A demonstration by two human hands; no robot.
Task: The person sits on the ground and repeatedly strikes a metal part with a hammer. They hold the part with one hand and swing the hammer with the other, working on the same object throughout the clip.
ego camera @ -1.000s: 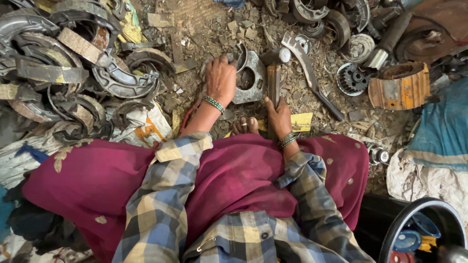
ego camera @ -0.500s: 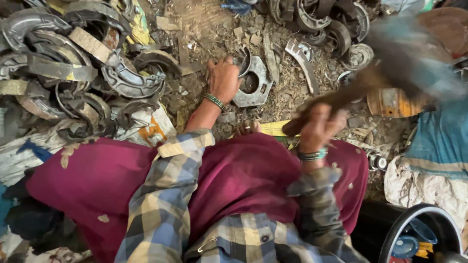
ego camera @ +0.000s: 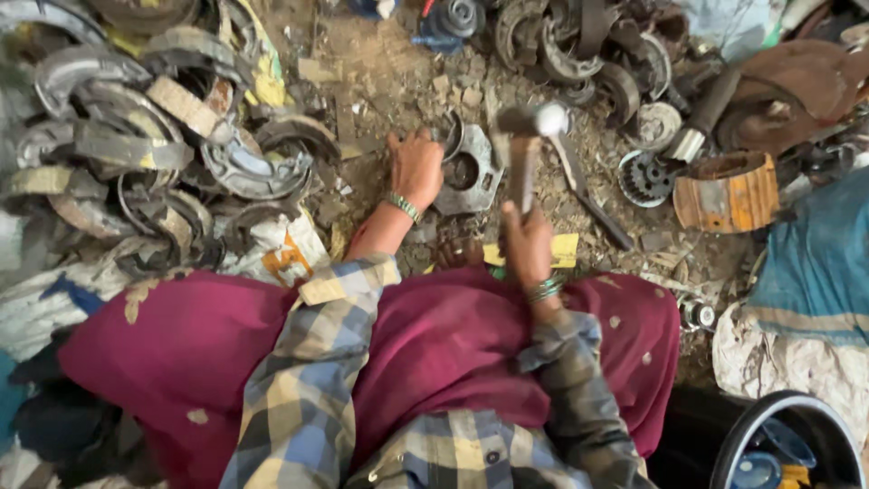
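The right hand [ego camera: 529,243] was clamped on a hammer [ego camera: 527,145], its head resting over the metal plate [ego camera: 469,172], which the left hand [ego camera: 416,167] pinned flat on the littered ground [ego camera: 380,81]. The plate looked intact, I think; heaps of curved brake shoes [ego camera: 136,136] lay alongside.

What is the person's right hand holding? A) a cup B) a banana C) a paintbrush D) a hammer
D: the right hand grips the wooden handle of a hammer, whose metal head is over the round-holed metal part that the left hand steadies on the dirt ground.
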